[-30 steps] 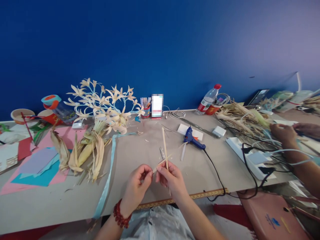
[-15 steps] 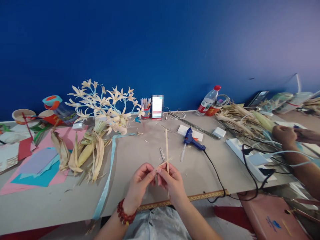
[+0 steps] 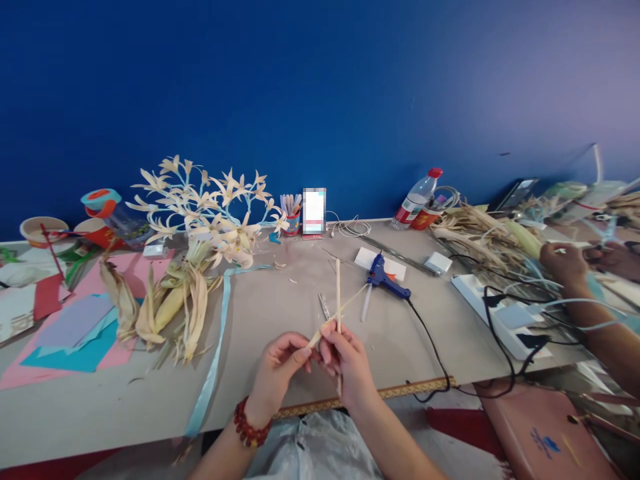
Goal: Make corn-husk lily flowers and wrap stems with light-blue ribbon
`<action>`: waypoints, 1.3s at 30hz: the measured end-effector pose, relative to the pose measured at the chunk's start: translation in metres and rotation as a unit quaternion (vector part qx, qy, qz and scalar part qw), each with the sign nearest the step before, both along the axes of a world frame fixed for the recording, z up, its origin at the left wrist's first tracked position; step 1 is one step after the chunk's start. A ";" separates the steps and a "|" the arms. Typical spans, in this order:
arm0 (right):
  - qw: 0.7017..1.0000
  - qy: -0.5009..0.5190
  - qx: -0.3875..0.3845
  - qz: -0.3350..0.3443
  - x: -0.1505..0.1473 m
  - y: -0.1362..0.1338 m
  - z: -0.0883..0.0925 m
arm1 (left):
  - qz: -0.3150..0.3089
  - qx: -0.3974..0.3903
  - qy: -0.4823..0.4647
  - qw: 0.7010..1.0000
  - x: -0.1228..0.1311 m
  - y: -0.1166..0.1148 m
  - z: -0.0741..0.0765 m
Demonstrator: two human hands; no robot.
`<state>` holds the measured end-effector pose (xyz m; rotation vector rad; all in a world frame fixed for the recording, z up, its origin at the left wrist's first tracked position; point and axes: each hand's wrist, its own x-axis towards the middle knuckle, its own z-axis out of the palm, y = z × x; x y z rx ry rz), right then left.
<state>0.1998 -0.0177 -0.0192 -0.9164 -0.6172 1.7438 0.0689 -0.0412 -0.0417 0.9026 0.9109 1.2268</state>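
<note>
My right hand (image 3: 345,360) is closed round a thin wooden stick (image 3: 339,293) that stands upright above the table's front edge. My left hand (image 3: 280,373), with a red bead bracelet on the wrist, pinches the near end of a narrow pale husk strip (image 3: 343,310). That strip crosses the stick and slants away to the right. Both hands meet at the stick's lower part, thumbs and fingertips touching. A small pair of scissors (image 3: 325,307) lies on the table just beyond them.
A blue glue gun (image 3: 387,280) with a black cord lies right of the stick. Corn husks (image 3: 170,300), husk flowers (image 3: 210,213), a pale blue ribbon (image 3: 215,353) and coloured paper (image 3: 75,327) fill the left. Another person's hands (image 3: 570,263) work at the right by more husks. A water bottle (image 3: 417,197) stands behind.
The stick has swung from leaning left to upright and shifted a little right. The husk strip now slants farther out to the right. My hands stay together.
</note>
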 end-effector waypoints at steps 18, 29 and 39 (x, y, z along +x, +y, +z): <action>0.979 -0.172 0.085 0.069 0.011 0.001 0.003 | 0.020 0.071 0.226 0.971 -0.010 -0.001 0.020; 0.894 -0.300 0.242 0.228 0.015 0.000 -0.001 | -0.004 0.125 0.279 0.952 -0.015 0.006 0.034; 0.875 -0.287 0.272 0.280 0.019 0.004 0.000 | -0.039 0.022 0.130 0.991 -0.015 0.005 0.027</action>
